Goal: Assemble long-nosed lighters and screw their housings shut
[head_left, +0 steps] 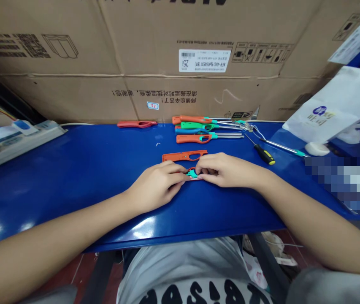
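Both my hands meet over a small lighter casing half, mostly covered by my fingers, with a green trigger piece (193, 173) showing in it. My left hand (157, 185) is closed, thumb and fingertips gripping the casing's left side. From the right, my right hand (226, 169) is closed too, its thumb and index finger pinching the other side by the green piece. What lies beneath the fingertips is hidden. Just beyond my hands rests a loose orange casing half (180, 156) with an oval finger opening.
Several long-necked gas lighters (195, 138) lie in a row at the back. A red casing piece (137, 124) is to their left. Rightward are a yellow-black screwdriver (265, 154), a metal lighter tube (282, 146) and a white bag (338, 105). A cardboard box (87, 90) walls off the blue table (81, 169).
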A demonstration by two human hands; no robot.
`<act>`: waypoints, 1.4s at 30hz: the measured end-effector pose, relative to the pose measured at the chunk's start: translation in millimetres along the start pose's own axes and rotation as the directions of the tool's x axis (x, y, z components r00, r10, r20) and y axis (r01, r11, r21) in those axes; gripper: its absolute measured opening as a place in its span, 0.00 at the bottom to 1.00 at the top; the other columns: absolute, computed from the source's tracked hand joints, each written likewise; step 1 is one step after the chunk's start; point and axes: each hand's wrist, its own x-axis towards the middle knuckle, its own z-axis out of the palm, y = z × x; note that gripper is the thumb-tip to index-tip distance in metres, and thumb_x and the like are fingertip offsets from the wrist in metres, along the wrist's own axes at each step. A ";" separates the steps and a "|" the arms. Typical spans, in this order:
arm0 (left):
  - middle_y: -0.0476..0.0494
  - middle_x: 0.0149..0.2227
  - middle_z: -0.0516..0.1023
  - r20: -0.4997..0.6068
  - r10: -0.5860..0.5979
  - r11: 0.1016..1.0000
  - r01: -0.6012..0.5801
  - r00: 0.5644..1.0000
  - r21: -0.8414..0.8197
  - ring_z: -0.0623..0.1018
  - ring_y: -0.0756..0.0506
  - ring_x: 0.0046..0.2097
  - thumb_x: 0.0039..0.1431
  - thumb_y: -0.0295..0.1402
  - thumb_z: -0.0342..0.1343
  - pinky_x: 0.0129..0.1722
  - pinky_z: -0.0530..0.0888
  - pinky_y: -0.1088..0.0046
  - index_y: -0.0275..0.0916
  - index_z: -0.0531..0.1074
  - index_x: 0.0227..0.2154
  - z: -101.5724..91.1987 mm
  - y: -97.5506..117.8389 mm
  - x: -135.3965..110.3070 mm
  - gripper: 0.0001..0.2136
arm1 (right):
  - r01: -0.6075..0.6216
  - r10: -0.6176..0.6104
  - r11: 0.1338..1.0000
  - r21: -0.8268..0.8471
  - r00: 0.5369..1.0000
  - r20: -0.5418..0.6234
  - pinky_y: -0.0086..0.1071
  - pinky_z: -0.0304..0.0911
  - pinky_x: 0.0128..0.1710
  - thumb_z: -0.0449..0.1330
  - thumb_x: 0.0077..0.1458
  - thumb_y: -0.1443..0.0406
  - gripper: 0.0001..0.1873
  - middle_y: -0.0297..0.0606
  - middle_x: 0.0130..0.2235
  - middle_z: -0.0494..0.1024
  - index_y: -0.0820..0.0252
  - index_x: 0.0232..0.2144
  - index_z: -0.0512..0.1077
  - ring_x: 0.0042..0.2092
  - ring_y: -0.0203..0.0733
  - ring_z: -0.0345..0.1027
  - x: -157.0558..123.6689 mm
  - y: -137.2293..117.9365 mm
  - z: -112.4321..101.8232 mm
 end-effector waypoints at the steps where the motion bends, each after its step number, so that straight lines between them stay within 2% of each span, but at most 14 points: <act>1: 0.44 0.48 0.81 -0.004 0.004 1.000 -0.004 1.000 0.004 0.79 0.43 0.48 0.68 0.27 0.52 0.47 0.76 0.64 0.43 0.79 0.47 0.3 -0.5 -0.1 0.12 | 0.006 -0.006 1.000 -0.001 1.000 0.000 0.29 0.61 0.33 0.58 0.60 0.71 0.05 0.37 0.36 0.77 0.60 0.37 0.74 0.35 0.37 0.69 -0.2 -0.5 -0.1; 6: 0.44 0.48 0.81 -0.017 0.024 1.000 -0.024 1.000 0.009 0.79 0.43 0.46 0.69 0.29 0.52 0.43 0.76 0.66 0.43 0.81 0.44 -0.3 -0.3 -0.6 0.12 | 0.032 -0.032 0.999 -0.027 0.999 0.008 0.30 0.62 0.36 0.58 0.60 0.71 0.06 0.39 0.36 0.77 0.62 0.37 0.75 0.36 0.38 0.69 -0.9 -5.1 -2.3; 11: 0.44 0.48 0.81 0.017 0.026 0.999 -0.025 1.000 -0.020 0.78 0.42 0.47 0.69 0.29 0.51 0.45 0.76 0.64 0.43 0.81 0.45 -1.9 2.1 0.7 0.12 | 0.050 -0.049 0.998 -0.025 0.998 0.041 0.28 0.59 0.31 0.59 0.56 0.73 0.06 0.36 0.33 0.74 0.63 0.36 0.75 0.31 0.34 0.65 -0.6 -6.9 -2.9; 17: 0.42 0.49 0.80 0.037 0.015 0.999 -0.014 0.999 -0.036 0.77 0.41 0.48 0.69 0.29 0.51 0.47 0.76 0.62 0.42 0.81 0.45 -0.5 1.9 1.1 0.13 | 0.050 -0.050 0.999 0.014 0.999 0.007 0.27 0.58 0.31 0.58 0.56 0.72 0.07 0.34 0.31 0.73 0.63 0.36 0.76 0.30 0.32 0.64 -1.0 -6.5 -2.3; 19: 0.42 0.49 0.80 0.022 0.012 0.999 -0.011 1.000 -0.038 0.77 0.41 0.48 0.69 0.29 0.52 0.47 0.76 0.62 0.41 0.81 0.45 0.9 1.0 0.2 0.12 | 0.051 -0.050 0.998 0.024 0.998 -0.035 0.26 0.58 0.30 0.58 0.57 0.71 0.07 0.34 0.31 0.74 0.62 0.36 0.76 0.29 0.32 0.64 -0.3 -4.3 -3.1; 22: 0.43 0.48 0.81 0.000 0.001 0.999 -0.001 1.000 -0.050 0.78 0.42 0.49 0.68 0.29 0.53 0.47 0.76 0.63 0.41 0.81 0.44 2.8 -0.6 -1.2 0.11 | -0.023 0.013 0.999 -0.048 0.979 -0.202 0.28 0.59 0.31 0.58 0.59 0.67 0.07 0.35 0.32 0.77 0.61 0.36 0.76 0.30 0.34 0.65 1.7 7.7 -7.0; 24: 0.44 0.48 0.81 -0.008 -0.001 0.998 0.001 1.000 -0.063 0.78 0.42 0.49 0.68 0.29 0.54 0.47 0.76 0.63 0.41 0.81 0.44 3.4 -1.5 -1.6 0.10 | -0.160 0.108 0.980 -0.121 0.928 -0.356 0.30 0.61 0.34 0.58 0.58 0.66 0.07 0.36 0.33 0.78 0.60 0.36 0.77 0.31 0.37 0.68 1.9 24.4 -12.8; 26: 0.44 0.48 0.81 -0.010 0.003 0.997 -0.003 1.000 -0.073 0.78 0.42 0.49 0.68 0.29 0.54 0.47 0.76 0.64 0.41 0.80 0.44 3.2 -1.9 -1.5 0.10 | -0.356 0.228 0.921 -0.160 0.824 -0.519 0.34 0.64 0.37 0.57 0.57 0.66 0.08 0.40 0.34 0.79 0.61 0.34 0.77 0.35 0.42 0.71 -1.1 47.7 -21.8; 28: 0.44 0.49 0.80 -0.008 0.008 0.997 -0.008 1.000 -0.083 0.78 0.42 0.49 0.68 0.28 0.54 0.47 0.76 0.64 0.41 0.80 0.45 2.7 -2.0 -1.0 0.10 | -0.557 0.339 0.805 -0.204 0.714 -0.613 0.40 0.67 0.45 0.55 0.56 0.67 0.11 0.47 0.39 0.80 0.63 0.35 0.78 0.43 0.50 0.73 -8.1 74.2 -32.6; 31: 0.43 0.48 0.80 -0.007 0.007 0.995 -0.008 1.000 -0.097 0.78 0.42 0.49 0.68 0.28 0.53 0.48 0.76 0.63 0.41 0.80 0.45 2.4 -2.2 -0.2 0.10 | -0.780 0.518 0.593 -0.200 0.559 -0.647 0.50 0.64 0.56 0.51 0.55 0.71 0.23 0.51 0.56 0.75 0.62 0.49 0.77 0.59 0.58 0.66 -23.7 110.0 -46.8; 34: 0.42 0.48 0.80 -0.014 0.013 0.993 -0.014 1.000 -0.118 0.78 0.43 0.49 0.68 0.28 0.53 0.48 0.76 0.64 0.40 0.80 0.45 3.2 -2.9 0.1 0.10 | -0.821 0.614 0.534 -0.204 0.542 -0.575 0.56 0.58 0.62 0.49 0.55 0.72 0.31 0.44 0.66 0.66 0.58 0.61 0.70 0.66 0.55 0.59 -37.3 132.4 -52.3; 38: 0.42 0.49 0.80 -0.019 0.022 0.992 -0.024 1.000 -0.122 0.78 0.43 0.50 0.68 0.28 0.53 0.48 0.77 0.65 0.41 0.79 0.46 4.4 -4.1 -0.4 0.10 | -0.836 0.658 0.505 -0.213 0.533 -0.531 0.73 0.46 0.61 0.49 0.57 0.69 0.31 0.39 0.66 0.67 0.49 0.62 0.68 0.65 0.57 0.59 -44.3 143.8 -49.8; 40: 0.42 0.49 0.80 -0.023 0.023 0.994 -0.026 0.999 -0.109 0.79 0.43 0.50 0.68 0.28 0.53 0.48 0.77 0.65 0.41 0.79 0.46 4.3 -4.3 -0.6 0.10 | -0.841 0.659 0.491 -0.226 0.529 -0.535 0.73 0.43 0.62 0.49 0.58 0.67 0.28 0.40 0.63 0.71 0.48 0.59 0.72 0.63 0.57 0.63 -45.0 145.4 -49.7; 42: 0.42 0.49 0.80 -0.020 0.022 0.995 -0.024 1.000 -0.102 0.79 0.43 0.50 0.68 0.28 0.53 0.48 0.77 0.65 0.42 0.79 0.46 3.9 -4.2 -0.6 0.11 | -0.853 0.651 0.465 -0.235 0.510 -0.562 0.68 0.44 0.63 0.51 0.58 0.67 0.24 0.45 0.57 0.77 0.53 0.53 0.76 0.60 0.57 0.66 -45.6 146.0 -51.7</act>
